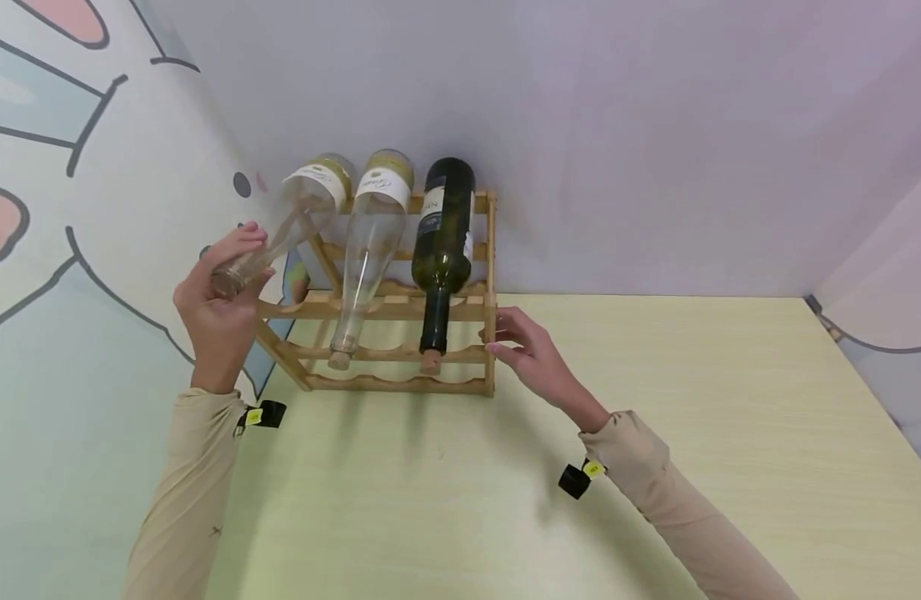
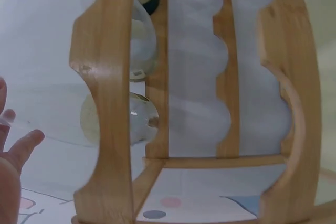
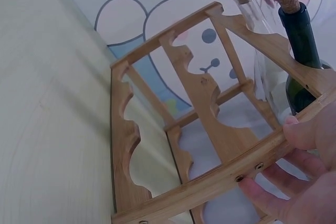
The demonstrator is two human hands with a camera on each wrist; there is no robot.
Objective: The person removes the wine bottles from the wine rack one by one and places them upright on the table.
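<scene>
My left hand (image 1: 223,321) grips a clear glass bottle (image 1: 319,190) by its neck at the left end of a wooden wine rack (image 1: 302,311). The bottle lies tilted, its labelled base toward the back wall. In the left wrist view, that base (image 2: 143,119) shows behind the rack's scalloped rail (image 2: 110,98). My right hand (image 1: 535,358) holds the rack's right side post, with the thumb (image 3: 299,132) on one face and fingers around the other. Beside the held bottle, a corked clear bottle (image 1: 373,237) and a corked dark green wine bottle (image 1: 443,250) lie on the rack's upper tier.
The rack stands on a pale wooden table (image 1: 655,417) against a plain light wall (image 1: 618,167). Close on the left is a wall with cartoon drawings (image 1: 77,350). The rack's lower scalloped rails (image 1: 400,384) carry no bottles.
</scene>
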